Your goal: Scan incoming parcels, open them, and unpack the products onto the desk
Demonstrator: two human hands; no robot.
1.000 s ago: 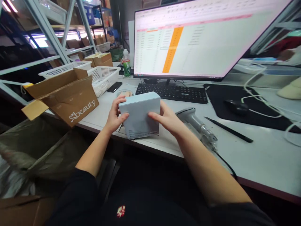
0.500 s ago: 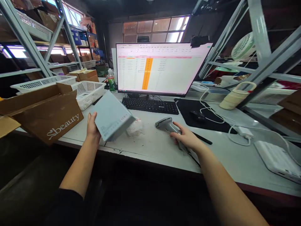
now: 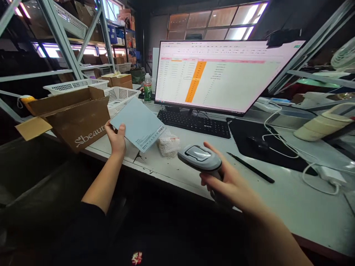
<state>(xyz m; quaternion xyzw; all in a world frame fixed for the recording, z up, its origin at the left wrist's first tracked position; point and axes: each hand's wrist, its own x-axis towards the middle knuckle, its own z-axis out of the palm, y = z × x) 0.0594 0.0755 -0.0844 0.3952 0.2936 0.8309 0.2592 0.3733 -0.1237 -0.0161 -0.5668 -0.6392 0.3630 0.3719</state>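
Observation:
My left hand grips a flat light-blue box by its left corner. The box is tilted, and its face with small print and a barcode is turned toward me. In my right hand is a grey barcode scanner, held by the handle above the desk's front edge. Its head points left, toward the box. Between the two lies a bubble-wrapped item on the desk, partly behind the box. Beside the left hand stands an open brown carton with white lettering.
A monitor showing a spreadsheet stands behind a black keyboard. To the right are a black pen, a mouse on a dark mat, white cables and a cream container. White baskets and a green-labelled bottle stand behind the carton.
The scanner has been lifted off the desk and now points left. The blue box has turned so its printed face shows more fully. My view has shifted left.

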